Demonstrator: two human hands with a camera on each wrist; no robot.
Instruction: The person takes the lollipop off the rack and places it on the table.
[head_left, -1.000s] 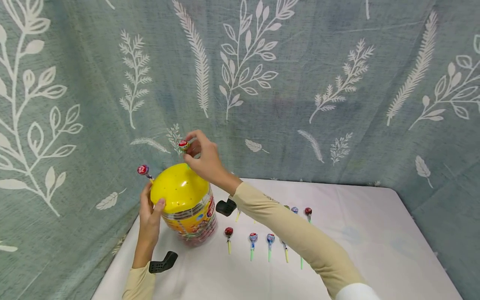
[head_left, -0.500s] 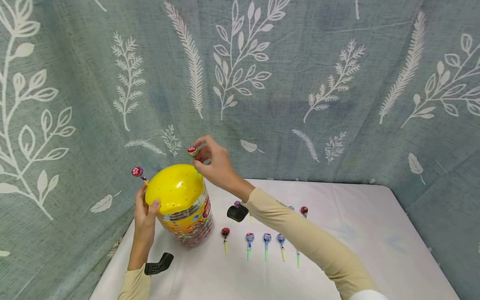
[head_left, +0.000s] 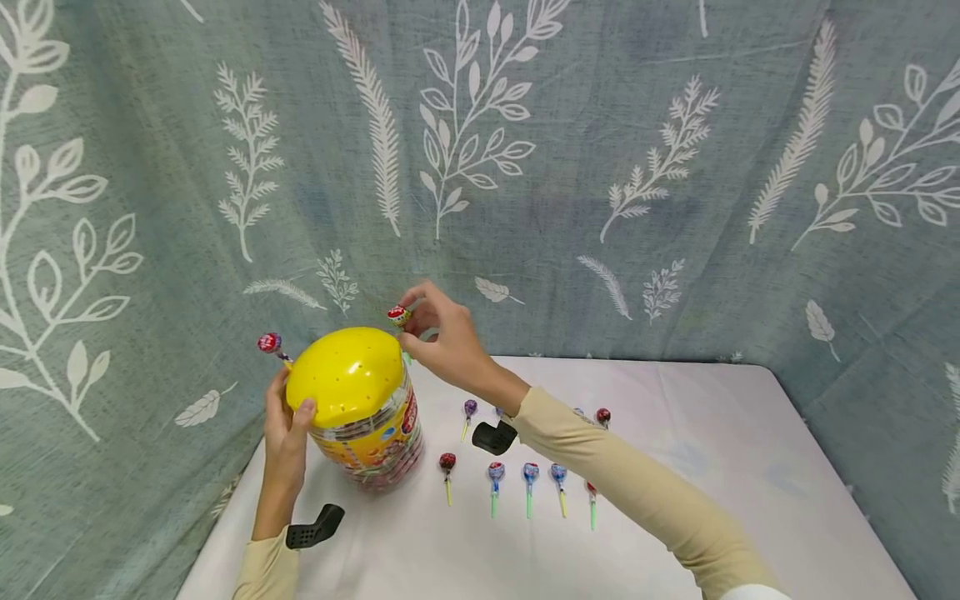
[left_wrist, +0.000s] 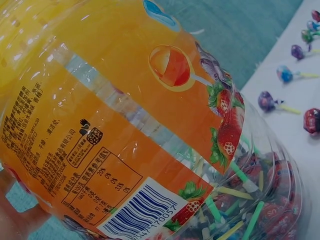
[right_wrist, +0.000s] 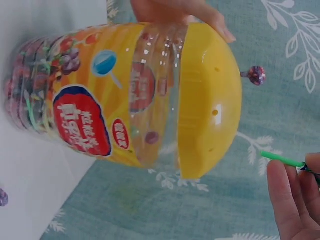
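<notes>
My left hand (head_left: 287, 442) grips the upper left side of a clear plastic candy jar (head_left: 378, 454), thumb on its domed yellow lid (head_left: 347, 375). The jar tilts slightly and has lollipops inside, their coloured sticks visible through the wall in the left wrist view. One lollipop (head_left: 270, 342) stands out from the lid's far left side. My right hand (head_left: 453, 342) pinches another lollipop (head_left: 399, 315) with a red and yellow-green wrapper, just right of the lid. In the right wrist view its green stick (right_wrist: 282, 159) points toward the dome, apart from it. Small holes dot the lid.
Loose lollipops lie in rows on the white table (head_left: 675, 500) right of the jar, among them a dark red one (head_left: 447, 462) and a blue one (head_left: 497, 472). My right forearm covers part of them. A leaf-patterned curtain (head_left: 555, 208) hangs behind.
My right hand has moved right and slightly down with the lollipop, away from above the lid to its right side. The left hand keeps its grip on the jar. The head view has shifted a little.
</notes>
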